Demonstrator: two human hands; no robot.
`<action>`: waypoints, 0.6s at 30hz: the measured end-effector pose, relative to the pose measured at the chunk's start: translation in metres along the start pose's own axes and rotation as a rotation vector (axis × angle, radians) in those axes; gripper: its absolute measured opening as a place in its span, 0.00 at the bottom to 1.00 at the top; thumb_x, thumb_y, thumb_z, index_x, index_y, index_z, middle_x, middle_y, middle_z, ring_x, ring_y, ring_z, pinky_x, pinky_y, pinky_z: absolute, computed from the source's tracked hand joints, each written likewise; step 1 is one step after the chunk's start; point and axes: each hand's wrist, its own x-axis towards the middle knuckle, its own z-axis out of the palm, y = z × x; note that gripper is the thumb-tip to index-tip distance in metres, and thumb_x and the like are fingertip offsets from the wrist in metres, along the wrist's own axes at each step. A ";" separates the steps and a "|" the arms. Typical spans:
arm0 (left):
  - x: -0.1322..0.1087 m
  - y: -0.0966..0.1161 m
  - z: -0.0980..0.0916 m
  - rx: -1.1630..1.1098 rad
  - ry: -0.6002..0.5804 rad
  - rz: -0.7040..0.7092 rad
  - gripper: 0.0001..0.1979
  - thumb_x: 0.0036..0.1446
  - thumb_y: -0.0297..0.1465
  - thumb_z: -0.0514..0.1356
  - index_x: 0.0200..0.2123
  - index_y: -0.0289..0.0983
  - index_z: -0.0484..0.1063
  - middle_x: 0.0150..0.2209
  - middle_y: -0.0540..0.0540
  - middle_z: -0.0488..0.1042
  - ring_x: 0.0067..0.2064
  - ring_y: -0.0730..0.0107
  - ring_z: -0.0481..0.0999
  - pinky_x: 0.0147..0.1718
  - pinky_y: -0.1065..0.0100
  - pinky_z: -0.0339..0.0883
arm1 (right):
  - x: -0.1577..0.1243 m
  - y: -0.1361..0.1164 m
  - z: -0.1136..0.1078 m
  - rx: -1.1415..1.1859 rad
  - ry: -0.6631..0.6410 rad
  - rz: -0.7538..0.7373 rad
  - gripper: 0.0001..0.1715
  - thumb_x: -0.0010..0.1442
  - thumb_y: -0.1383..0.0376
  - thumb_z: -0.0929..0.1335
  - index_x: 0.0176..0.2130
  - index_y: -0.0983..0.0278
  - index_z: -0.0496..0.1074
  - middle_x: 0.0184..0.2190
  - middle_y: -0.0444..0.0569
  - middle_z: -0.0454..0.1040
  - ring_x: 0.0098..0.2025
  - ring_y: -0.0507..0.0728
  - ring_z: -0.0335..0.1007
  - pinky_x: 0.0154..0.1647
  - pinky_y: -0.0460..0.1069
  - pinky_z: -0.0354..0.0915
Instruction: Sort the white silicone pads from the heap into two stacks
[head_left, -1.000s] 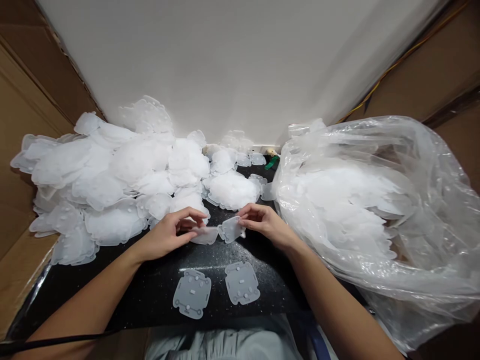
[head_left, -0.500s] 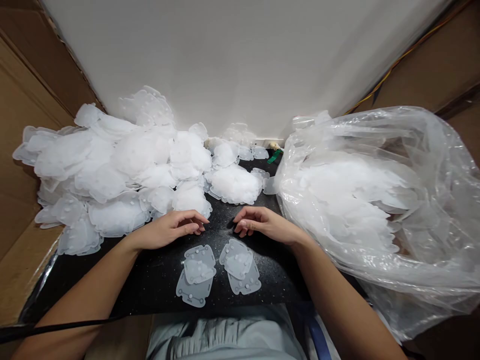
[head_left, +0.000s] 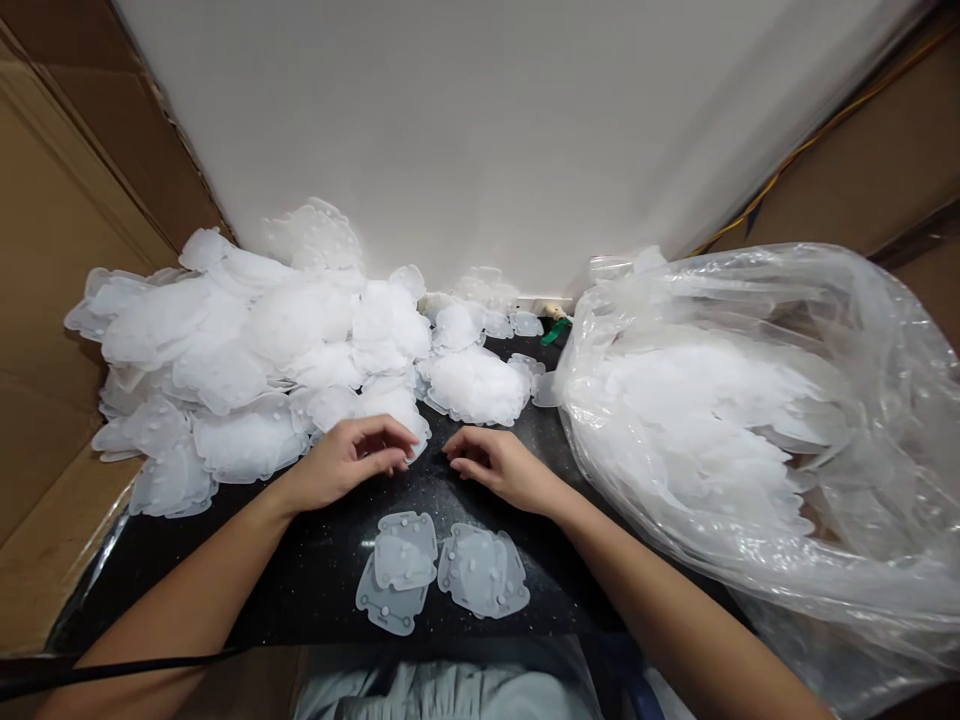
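Note:
My left hand [head_left: 361, 460] hovers over the black tabletop at the front edge of the big heap, fingers loosely curved with the thumb apart. Nothing shows in it. Facing it, a short gap away, my right hand [head_left: 499, 465] is bent the same way, thumb and fingers apart around bare air. Nearer to me lie two small groups of frosted translucent plastic sheets with rounded, notched corners and small round studs. In the left group [head_left: 397, 575] the sheets are offset lengthwise; in the right group [head_left: 484, 570] they overlap more.
A heap of similar sheets [head_left: 225, 350] fills the left back, with a smaller pile [head_left: 476, 385] in the middle. At right, a clear plastic bag [head_left: 885, 560] holds many more. Cardboard [head_left: 52, 330] stands at the left; a white wall [head_left: 480, 130] rises behind.
My right hand has moved left, closer to my left hand. The right group of sheets now lies more overlapped and turned. The whole view has shifted slightly.

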 end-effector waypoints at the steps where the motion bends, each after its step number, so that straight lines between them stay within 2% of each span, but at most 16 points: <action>1: 0.001 -0.002 -0.002 0.103 0.130 0.044 0.10 0.61 0.36 0.58 0.42 0.39 0.75 0.39 0.45 0.76 0.40 0.64 0.77 0.41 0.63 0.71 | 0.005 -0.001 0.005 -0.097 0.055 -0.034 0.12 0.62 0.60 0.67 0.45 0.62 0.70 0.38 0.49 0.74 0.32 0.54 0.71 0.36 0.51 0.67; 3: 0.004 -0.009 -0.006 0.346 0.286 0.123 0.10 0.61 0.34 0.58 0.44 0.40 0.75 0.43 0.44 0.73 0.43 0.62 0.74 0.45 0.61 0.70 | 0.017 -0.003 0.015 -0.257 0.132 -0.077 0.18 0.62 0.61 0.67 0.51 0.61 0.67 0.47 0.54 0.71 0.35 0.55 0.71 0.38 0.52 0.67; 6: 0.008 -0.021 -0.010 0.608 0.269 0.141 0.16 0.59 0.31 0.59 0.51 0.42 0.73 0.50 0.42 0.69 0.51 0.54 0.70 0.50 0.54 0.67 | 0.034 -0.007 0.026 -0.454 0.203 -0.043 0.23 0.60 0.60 0.69 0.53 0.62 0.65 0.52 0.58 0.66 0.39 0.59 0.71 0.39 0.54 0.66; 8: 0.009 -0.026 -0.009 0.694 0.238 0.108 0.19 0.57 0.29 0.61 0.53 0.43 0.71 0.51 0.41 0.67 0.52 0.52 0.68 0.50 0.51 0.67 | 0.045 -0.009 0.031 -0.500 0.216 -0.005 0.16 0.58 0.61 0.70 0.46 0.63 0.68 0.47 0.56 0.68 0.37 0.58 0.69 0.37 0.53 0.65; 10: 0.010 -0.027 -0.007 0.734 0.259 0.107 0.18 0.57 0.28 0.61 0.51 0.42 0.71 0.50 0.41 0.68 0.51 0.52 0.67 0.50 0.51 0.66 | 0.051 -0.010 0.032 -0.423 0.218 -0.007 0.07 0.57 0.64 0.70 0.36 0.62 0.67 0.38 0.49 0.70 0.34 0.57 0.67 0.35 0.51 0.63; 12: 0.009 -0.023 -0.003 0.735 0.330 0.153 0.11 0.57 0.29 0.60 0.45 0.40 0.74 0.47 0.41 0.70 0.50 0.53 0.67 0.50 0.52 0.65 | 0.051 -0.010 0.029 -0.264 0.232 -0.019 0.08 0.57 0.65 0.69 0.30 0.60 0.63 0.29 0.44 0.68 0.31 0.55 0.65 0.33 0.50 0.61; 14: 0.008 -0.018 0.000 0.678 0.402 0.210 0.04 0.59 0.30 0.59 0.36 0.40 0.74 0.43 0.41 0.72 0.48 0.54 0.67 0.50 0.53 0.64 | 0.045 -0.009 0.021 -0.101 0.218 0.005 0.09 0.57 0.64 0.67 0.30 0.59 0.61 0.24 0.41 0.67 0.27 0.54 0.64 0.31 0.49 0.60; 16: 0.006 -0.013 0.003 0.531 0.430 0.215 0.06 0.61 0.32 0.57 0.32 0.40 0.72 0.40 0.43 0.74 0.46 0.57 0.70 0.49 0.56 0.64 | 0.036 -0.007 0.010 -0.050 0.218 0.047 0.07 0.58 0.62 0.66 0.30 0.59 0.62 0.21 0.40 0.67 0.25 0.54 0.63 0.29 0.49 0.59; 18: 0.005 -0.012 0.008 0.308 0.419 0.131 0.07 0.61 0.37 0.57 0.33 0.40 0.69 0.36 0.46 0.74 0.41 0.62 0.73 0.44 0.61 0.67 | 0.024 -0.003 -0.002 -0.116 0.269 0.059 0.07 0.58 0.61 0.65 0.30 0.59 0.63 0.22 0.42 0.68 0.25 0.55 0.64 0.30 0.50 0.59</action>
